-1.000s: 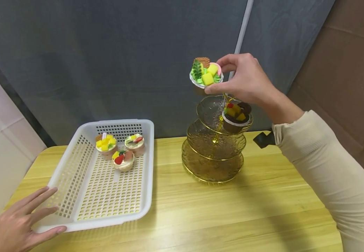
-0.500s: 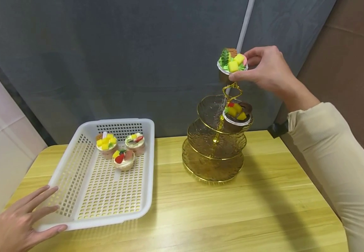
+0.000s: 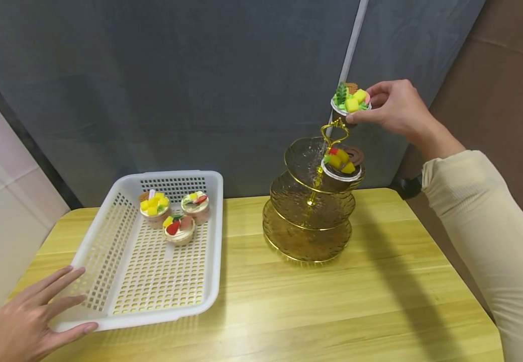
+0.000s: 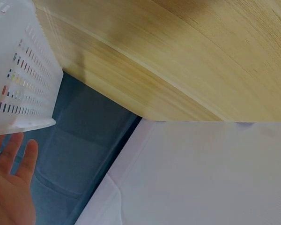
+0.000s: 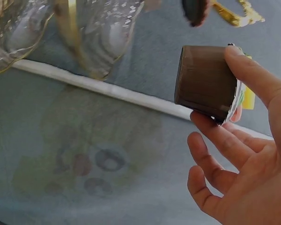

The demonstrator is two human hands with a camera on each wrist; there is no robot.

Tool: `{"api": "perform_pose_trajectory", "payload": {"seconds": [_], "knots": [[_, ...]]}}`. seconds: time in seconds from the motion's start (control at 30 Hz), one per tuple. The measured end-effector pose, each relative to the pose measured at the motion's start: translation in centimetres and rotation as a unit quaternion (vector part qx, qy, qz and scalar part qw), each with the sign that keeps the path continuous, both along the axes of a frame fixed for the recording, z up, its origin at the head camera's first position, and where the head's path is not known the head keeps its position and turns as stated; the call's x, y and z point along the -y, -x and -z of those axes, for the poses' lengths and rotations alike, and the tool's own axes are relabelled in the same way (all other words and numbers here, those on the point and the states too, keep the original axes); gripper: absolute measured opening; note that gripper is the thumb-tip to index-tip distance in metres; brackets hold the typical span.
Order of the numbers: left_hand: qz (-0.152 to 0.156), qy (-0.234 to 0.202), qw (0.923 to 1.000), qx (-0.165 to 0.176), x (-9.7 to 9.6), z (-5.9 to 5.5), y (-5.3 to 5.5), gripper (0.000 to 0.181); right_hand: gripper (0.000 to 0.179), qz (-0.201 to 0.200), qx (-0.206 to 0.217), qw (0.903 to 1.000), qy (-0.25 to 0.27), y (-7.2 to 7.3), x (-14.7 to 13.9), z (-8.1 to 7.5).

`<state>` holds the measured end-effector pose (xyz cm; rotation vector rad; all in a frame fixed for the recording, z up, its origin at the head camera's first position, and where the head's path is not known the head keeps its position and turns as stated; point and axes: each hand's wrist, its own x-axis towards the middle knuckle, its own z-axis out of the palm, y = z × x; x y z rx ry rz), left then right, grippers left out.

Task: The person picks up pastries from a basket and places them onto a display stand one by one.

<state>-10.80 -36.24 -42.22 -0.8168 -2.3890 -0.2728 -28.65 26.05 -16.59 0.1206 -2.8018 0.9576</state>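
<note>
My right hand pinches a brown-cupped cupcake topped with green cream, yellow cubes, a leaf and a biscuit. It is up beside the gold handle of a three-tier stand. The right wrist view shows the cup's brown side between thumb and fingers. On the top tier's right side sits a chocolate cupcake with fruit pieces. At the lower left, my left hand rests with spread fingers at the near left corner of a white perforated basket.
Inside the basket, toward its far end, stand a cupcake with yellow cubes, one with a strawberry piece and one with cream and red fruit. A wooden table carries everything. A grey curtain hangs behind.
My right hand has carried the green-topped cupcake rightward past the stand's handle, rising first and then lowering a little. The left hand and basket have stayed put.
</note>
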Motion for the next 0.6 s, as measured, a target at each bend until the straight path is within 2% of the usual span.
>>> {"api": "perform_pose_trajectory", "payload": {"seconds": [0.17,0.33,0.47,0.6], "knots": [[0.01,-0.003,0.9999,-0.005,0.0,0.0,0.0,0.079,0.077,-0.012,0.022,0.9997,-0.006,0.4,-0.6,0.9],[0.016,-0.006,0.9998,-0.005,0.0,0.0,0.0,0.079,0.07,-0.03,0.037,0.9988,-0.007,0.6,-1.0,2.0],[0.002,0.002,1.0,0.008,0.2,0.0,-0.1,0.078,0.067,-0.049,0.049,0.9976,-0.002,0.7,-1.2,2.6],[-0.016,0.014,0.9996,0.019,0.2,0.0,-0.3,0.078,0.074,-0.071,0.065,0.9954,0.003,0.7,-1.4,2.9]]}}
